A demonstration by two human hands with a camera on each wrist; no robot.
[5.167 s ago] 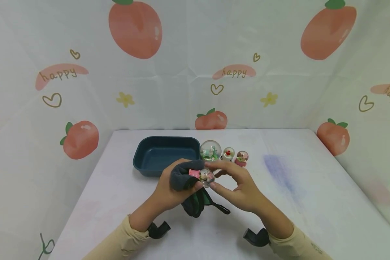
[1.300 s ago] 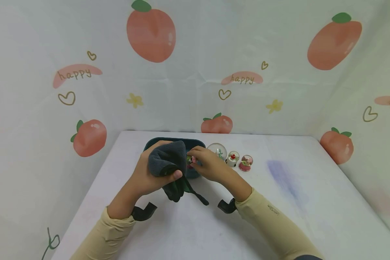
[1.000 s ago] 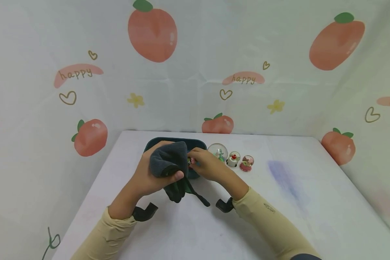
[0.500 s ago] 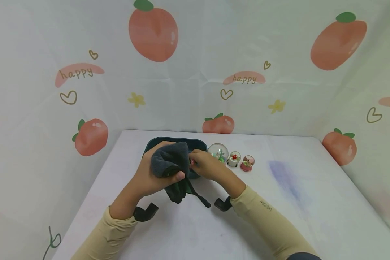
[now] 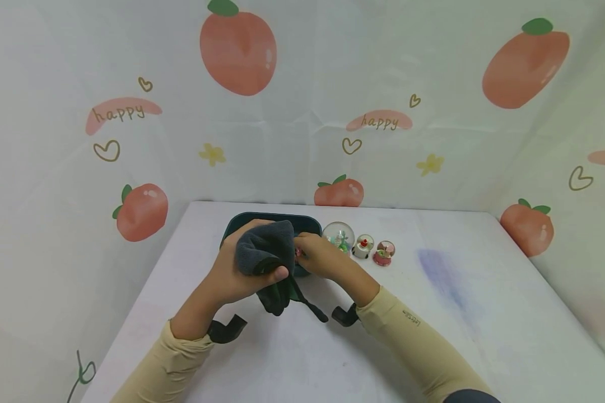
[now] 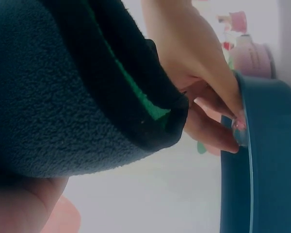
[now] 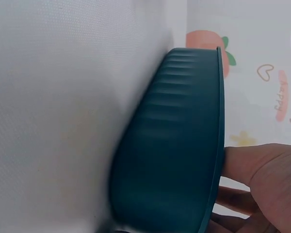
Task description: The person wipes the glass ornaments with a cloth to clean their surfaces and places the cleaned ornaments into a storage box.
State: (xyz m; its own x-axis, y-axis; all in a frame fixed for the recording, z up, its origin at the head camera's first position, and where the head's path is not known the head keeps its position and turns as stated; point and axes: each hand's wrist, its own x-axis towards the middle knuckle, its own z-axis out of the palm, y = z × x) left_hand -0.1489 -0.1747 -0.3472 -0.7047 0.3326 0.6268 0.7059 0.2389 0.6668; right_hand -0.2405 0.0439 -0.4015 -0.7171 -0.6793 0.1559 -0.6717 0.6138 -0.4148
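My left hand [image 5: 234, 274] grips a folded dark grey-blue fleece cloth [image 5: 264, 246], its thumb along the lower edge. A green inner side and a black loop show on the cloth. My right hand [image 5: 327, 257] reaches over the rim of the dark teal bin [image 5: 310, 223], fingers down inside it. Those fingers pinch a small snow globe [image 6: 240, 132], seen in the left wrist view as a bit of clear dome against the wall. In the right wrist view the bin's outer wall [image 7: 169, 145] fills the middle, and the fingertips are hidden behind its rim.
Right of the bin stand a large clear snow globe [image 5: 338, 237], a small white-based one [image 5: 363, 246] and a small pink-based one [image 5: 384, 253], in a row on the white table [image 5: 302, 358]. A peach-printed cloth wall [image 5: 292, 157] rises behind.
Around five seconds ago both hands held the pink-based snow globe at the cloth. Since then my right hand has carried it into the bin, sinking slightly lower; the left hand keeps the cloth.
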